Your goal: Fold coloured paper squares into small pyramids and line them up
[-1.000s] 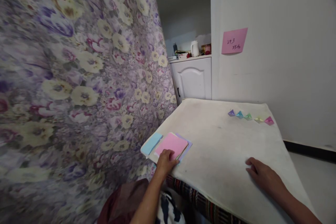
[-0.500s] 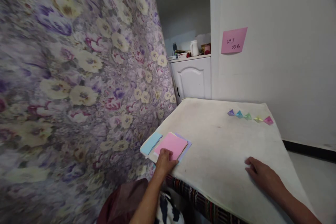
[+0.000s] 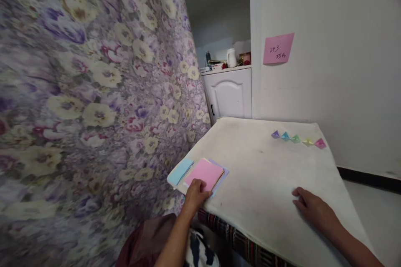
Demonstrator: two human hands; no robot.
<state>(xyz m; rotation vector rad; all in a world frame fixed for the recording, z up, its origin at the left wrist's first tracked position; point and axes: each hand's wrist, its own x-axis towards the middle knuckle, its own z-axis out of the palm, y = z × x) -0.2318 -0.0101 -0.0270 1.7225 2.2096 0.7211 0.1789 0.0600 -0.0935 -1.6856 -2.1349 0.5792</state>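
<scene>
My left hand [image 3: 194, 195] is at the front edge of a stack of square papers, its bent fingers on the pink paper [image 3: 206, 172] on top. A purple sheet [image 3: 223, 176] sticks out from under the stack on the right. Left of the stack lies a light blue folded paper or strip [image 3: 181, 171]. My right hand [image 3: 313, 207] rests on the white table top, holding nothing, with thumb and forefinger slightly apart. Beyond it stands a row of small folded paper shapes [image 3: 295, 138] in purple, blue, green, yellow and pink.
The white-covered table [image 3: 250, 162] meets a pale wall at the back. A floral curtain [image 3: 125, 91] hangs along the left. Behind is a white cabinet [image 3: 232, 91] with a white jug [image 3: 231, 58] on it. A pink note [image 3: 278, 49] with handwriting is on the wall.
My left hand has shifted very slightly down at the stack's front edge. The right hand and the papers show no visible change.
</scene>
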